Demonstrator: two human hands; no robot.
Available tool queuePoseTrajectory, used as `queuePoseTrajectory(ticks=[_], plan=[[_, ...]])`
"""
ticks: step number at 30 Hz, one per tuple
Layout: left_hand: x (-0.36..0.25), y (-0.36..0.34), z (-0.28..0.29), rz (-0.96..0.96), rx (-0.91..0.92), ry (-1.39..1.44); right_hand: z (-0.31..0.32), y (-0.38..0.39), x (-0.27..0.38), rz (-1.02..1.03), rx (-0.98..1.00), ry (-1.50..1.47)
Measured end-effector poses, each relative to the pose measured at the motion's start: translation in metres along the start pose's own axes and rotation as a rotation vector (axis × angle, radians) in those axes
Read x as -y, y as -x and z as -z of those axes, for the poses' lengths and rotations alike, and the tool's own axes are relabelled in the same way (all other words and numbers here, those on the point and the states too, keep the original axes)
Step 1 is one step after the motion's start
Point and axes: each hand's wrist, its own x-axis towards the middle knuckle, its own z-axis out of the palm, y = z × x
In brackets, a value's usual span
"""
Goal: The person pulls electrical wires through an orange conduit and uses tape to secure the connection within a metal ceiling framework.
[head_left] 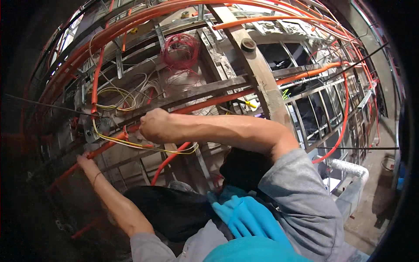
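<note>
My left hand (83, 160) is at the far left, its fingers closed round an orange conduit (107, 146). Farther right and a little higher, my right hand (154, 125) makes a fist beside the upper end of that conduit. What its fingers hold is hidden behind the hand. Yellow and white wires (142, 145) come out near a metal box (91, 131) and loop under my right hand. Just above the right hand, a dark wooden beam (205, 91) crosses, with another orange conduit (209, 101) below it.
A coil of pink-red wire (180, 51) hangs farther off. A roll of tape (248, 44) rests on a wide wooden plank (262, 74). Loose white wires (144, 89) hang at the left. At the right are metal framing (314, 115) and a silver flexible duct (349, 167).
</note>
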Motion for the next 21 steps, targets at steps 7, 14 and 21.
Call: queuePoseTrajectory(ticks=[7,14,21], plan=[[-0.005,0.002,-0.025,0.178,0.055,0.560,0.102,0.061,-0.056,-0.078,0.034,-0.306],[-0.004,-0.020,-0.021,0.282,0.104,0.861,0.085,0.074,-0.069,-0.106,-0.042,-0.130],[-0.022,-0.012,-0.026,0.288,-0.078,0.887,0.051,0.069,-0.009,-0.199,0.144,-0.148]])
